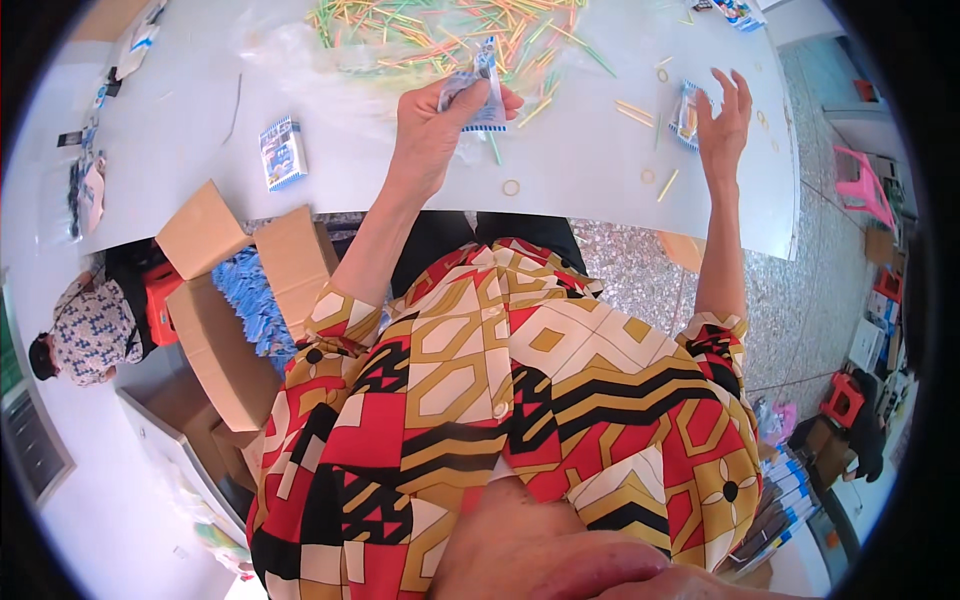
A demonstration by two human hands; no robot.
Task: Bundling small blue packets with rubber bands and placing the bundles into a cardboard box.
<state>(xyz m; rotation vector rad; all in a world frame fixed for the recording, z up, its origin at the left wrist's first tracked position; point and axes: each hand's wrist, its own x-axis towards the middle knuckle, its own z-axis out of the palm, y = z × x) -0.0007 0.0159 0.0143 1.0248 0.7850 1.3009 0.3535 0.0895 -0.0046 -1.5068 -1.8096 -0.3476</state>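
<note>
Above the table, my left hand (430,130) is closed on a small clear plastic packet (487,112) with a blue-and-white striped edge. Its thumb lies across the packet. Farther right, my right hand (724,125) has its fingers spread and raised. Just left of that hand lies a blue-and-white printed packet (686,118); the thumb is close to it, and I cannot tell whether they touch. A heap of thin sticks (450,30) in orange, yellow, green and pink lies on plastic film at the far side of the table.
Another blue-and-white packet (283,153) sits on the table (350,180) at left. Loose rubber bands (511,187) and several stray sticks (634,112) lie around. By the near edge stands an open cardboard box (215,340) of blue packets. A person (98,325) is at far left.
</note>
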